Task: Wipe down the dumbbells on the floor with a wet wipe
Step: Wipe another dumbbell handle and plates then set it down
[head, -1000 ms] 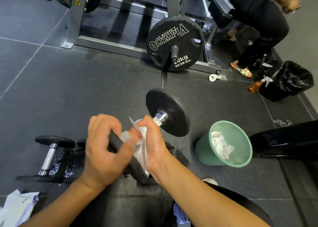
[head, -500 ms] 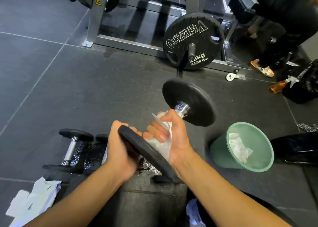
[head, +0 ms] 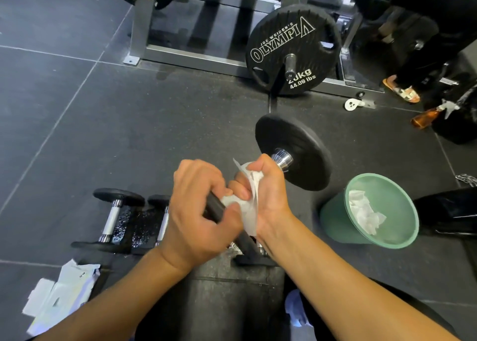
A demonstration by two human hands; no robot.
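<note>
Just left of the green bin [head: 333, 219], the dumbbell [head: 294, 151] tilts with its far plate raised. My right hand [head: 269, 196] grips the wet wipe [head: 251, 216] wrapped round the handle, and my left hand [head: 198, 211] curls round the near plate's rim. Further left of the bin, two smaller dumbbells [head: 113, 216] lie side by side. Crumpled wipes [head: 364, 211] sit inside the bin. Beyond it stands an Olympia plate [head: 291, 43].

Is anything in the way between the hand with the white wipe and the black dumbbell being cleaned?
Nothing visible does. The right hand wraps the crumpled white wet wipe directly around the handle of the black round-plated dumbbell, and the left hand grips its near plate.
</note>
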